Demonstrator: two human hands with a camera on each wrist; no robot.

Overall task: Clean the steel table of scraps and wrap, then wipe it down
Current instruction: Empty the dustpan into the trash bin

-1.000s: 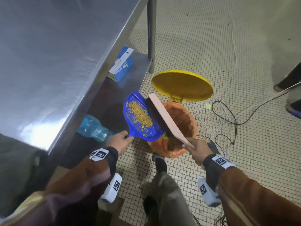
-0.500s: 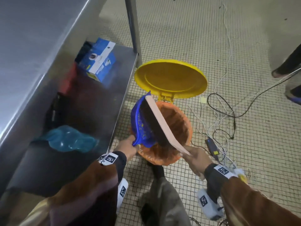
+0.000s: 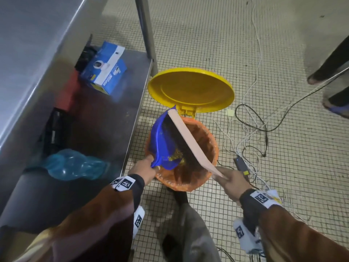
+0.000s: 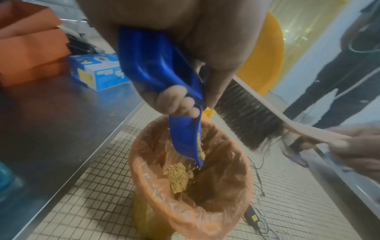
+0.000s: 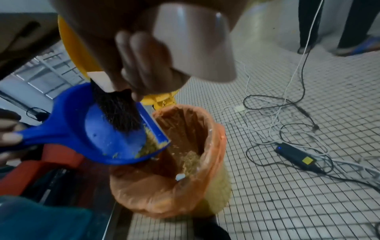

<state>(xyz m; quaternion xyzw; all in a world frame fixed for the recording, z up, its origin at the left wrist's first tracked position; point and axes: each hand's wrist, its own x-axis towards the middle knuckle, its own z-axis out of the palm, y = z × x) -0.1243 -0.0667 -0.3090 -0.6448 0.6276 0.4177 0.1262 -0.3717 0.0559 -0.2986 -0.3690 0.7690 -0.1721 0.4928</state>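
Hands; dustpan mouth-down over bin

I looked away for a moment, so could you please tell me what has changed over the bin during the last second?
The blue dustpan has been tipped from nearly flat to steep, and the yellow crumbs have slid to its lip and into the orange-lined bin. The brush has swept down with them. Unchanged: the left hand grips the dustpan handle, the right hand holds the brush, and the yellow lid stands open.
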